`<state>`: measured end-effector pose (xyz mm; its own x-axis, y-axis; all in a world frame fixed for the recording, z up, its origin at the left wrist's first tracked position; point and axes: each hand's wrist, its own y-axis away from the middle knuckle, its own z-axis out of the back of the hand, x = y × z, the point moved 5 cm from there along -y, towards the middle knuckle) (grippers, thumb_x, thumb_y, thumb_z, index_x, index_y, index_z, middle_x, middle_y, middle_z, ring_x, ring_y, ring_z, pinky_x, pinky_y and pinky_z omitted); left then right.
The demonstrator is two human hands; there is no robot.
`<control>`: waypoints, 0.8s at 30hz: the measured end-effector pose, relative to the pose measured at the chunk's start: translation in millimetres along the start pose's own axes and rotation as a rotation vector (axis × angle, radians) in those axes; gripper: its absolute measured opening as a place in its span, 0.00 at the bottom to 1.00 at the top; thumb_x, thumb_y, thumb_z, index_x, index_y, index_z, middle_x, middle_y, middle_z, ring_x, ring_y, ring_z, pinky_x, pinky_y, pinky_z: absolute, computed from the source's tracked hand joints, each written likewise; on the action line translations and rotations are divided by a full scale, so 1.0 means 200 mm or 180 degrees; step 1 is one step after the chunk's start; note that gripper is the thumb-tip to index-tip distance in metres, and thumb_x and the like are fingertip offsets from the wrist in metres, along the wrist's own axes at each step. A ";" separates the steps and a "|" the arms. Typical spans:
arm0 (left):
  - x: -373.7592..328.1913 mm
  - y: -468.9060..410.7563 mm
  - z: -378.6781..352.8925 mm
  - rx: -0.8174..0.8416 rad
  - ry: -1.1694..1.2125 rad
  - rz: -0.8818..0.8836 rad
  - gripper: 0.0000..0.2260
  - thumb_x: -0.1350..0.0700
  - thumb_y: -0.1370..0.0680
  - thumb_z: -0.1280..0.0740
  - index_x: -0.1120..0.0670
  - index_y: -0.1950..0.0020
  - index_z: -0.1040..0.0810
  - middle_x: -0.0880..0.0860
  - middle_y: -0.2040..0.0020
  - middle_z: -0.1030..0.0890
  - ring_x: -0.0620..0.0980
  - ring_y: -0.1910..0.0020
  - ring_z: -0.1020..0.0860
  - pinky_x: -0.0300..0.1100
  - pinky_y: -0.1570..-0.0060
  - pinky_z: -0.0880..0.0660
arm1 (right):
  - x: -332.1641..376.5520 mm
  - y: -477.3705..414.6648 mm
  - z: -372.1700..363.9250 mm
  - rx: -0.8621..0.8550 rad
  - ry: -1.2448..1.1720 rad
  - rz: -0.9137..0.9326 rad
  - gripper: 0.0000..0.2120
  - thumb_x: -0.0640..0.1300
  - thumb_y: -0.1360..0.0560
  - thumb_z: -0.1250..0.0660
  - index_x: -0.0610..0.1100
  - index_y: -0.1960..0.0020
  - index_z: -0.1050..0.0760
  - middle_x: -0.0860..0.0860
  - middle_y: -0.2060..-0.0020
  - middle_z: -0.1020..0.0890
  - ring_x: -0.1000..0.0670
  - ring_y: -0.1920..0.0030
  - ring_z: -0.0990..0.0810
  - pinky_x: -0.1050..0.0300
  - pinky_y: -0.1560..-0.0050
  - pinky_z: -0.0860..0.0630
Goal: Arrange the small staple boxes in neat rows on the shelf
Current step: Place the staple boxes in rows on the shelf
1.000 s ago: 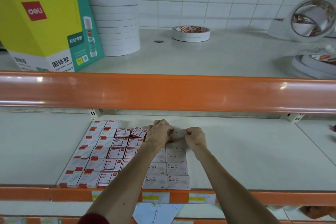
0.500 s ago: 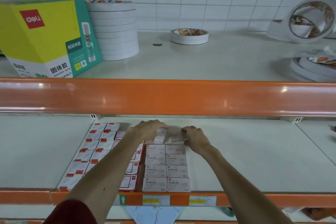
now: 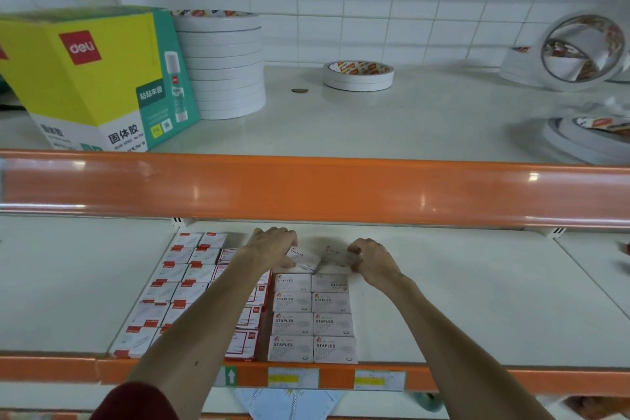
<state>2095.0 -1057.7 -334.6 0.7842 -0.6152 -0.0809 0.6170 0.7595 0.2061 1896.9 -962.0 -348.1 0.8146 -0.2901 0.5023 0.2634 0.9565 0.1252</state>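
Observation:
On the lower white shelf [image 3: 460,300] lie two columns of grey-white staple boxes [image 3: 312,322] marked STAPLES, reaching the front edge. To their left lie several columns of red-and-white staple boxes [image 3: 180,283], partly hidden by my left forearm. At the back of the grey columns my left hand [image 3: 272,247] grips a tilted staple box [image 3: 305,257]. Beside it my right hand [image 3: 370,261] pinches another staple box [image 3: 332,254] by its right end. Both boxes sit just behind the last row.
An orange rail [image 3: 341,191] of the upper shelf hangs above my hands. The upper shelf carries a yellow-green glue-stick carton [image 3: 99,78], a stack of white tape rolls [image 3: 221,65], a lone tape roll [image 3: 358,75] and more rolls [image 3: 579,51] at right.
My hands moved apart: a second ago they held one box together, now each holds its own box at the back of the grey columns. The camera tilted down slightly.

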 end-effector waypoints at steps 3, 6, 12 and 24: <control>0.02 0.02 -0.01 0.0092 0.0011 0.0008 0.20 0.46 0.24 0.31 0.52 0.35 0.29 0.49 0.40 0.25 0.49 0.41 0.27 0.51 0.37 0.35 | 0.00 0.02 0.02 0.0068 0.0201 -0.0039 0.18 0.37 0.24 0.33 0.44 0.35 0.26 0.47 0.40 0.22 0.46 0.41 0.23 0.54 0.44 0.24; 0.04 0.04 -0.02 0.0110 0.0033 0.0060 0.19 0.45 0.24 0.31 0.51 0.37 0.28 0.49 0.42 0.25 0.49 0.44 0.26 0.50 0.39 0.34 | 0.02 0.03 0.04 0.0189 0.0426 0.0040 0.18 0.35 0.24 0.35 0.43 0.35 0.27 0.46 0.39 0.23 0.46 0.41 0.24 0.54 0.46 0.24; 0.06 0.07 -0.01 0.0159 0.0407 0.0120 0.19 0.44 0.24 0.31 0.50 0.37 0.27 0.48 0.40 0.25 0.48 0.42 0.26 0.50 0.38 0.36 | 0.08 0.06 0.04 0.0534 -0.0265 0.0124 0.19 0.30 0.24 0.38 0.40 0.36 0.25 0.44 0.39 0.22 0.45 0.43 0.22 0.55 0.46 0.24; 0.01 0.12 -0.02 0.0103 0.0487 0.0127 0.12 0.55 0.19 0.37 0.48 0.37 0.25 0.47 0.37 0.25 0.48 0.39 0.26 0.51 0.38 0.31 | 0.15 0.09 -0.01 0.0556 -0.0233 -0.0066 0.19 0.32 0.21 0.45 0.43 0.34 0.25 0.47 0.36 0.24 0.46 0.36 0.25 0.54 0.35 0.28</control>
<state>2112.0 -1039.3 -333.0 0.8105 -0.5433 -0.2190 0.5846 0.7740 0.2432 1927.4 -952.9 -332.5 0.7684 -0.3129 0.5582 0.1808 0.9429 0.2797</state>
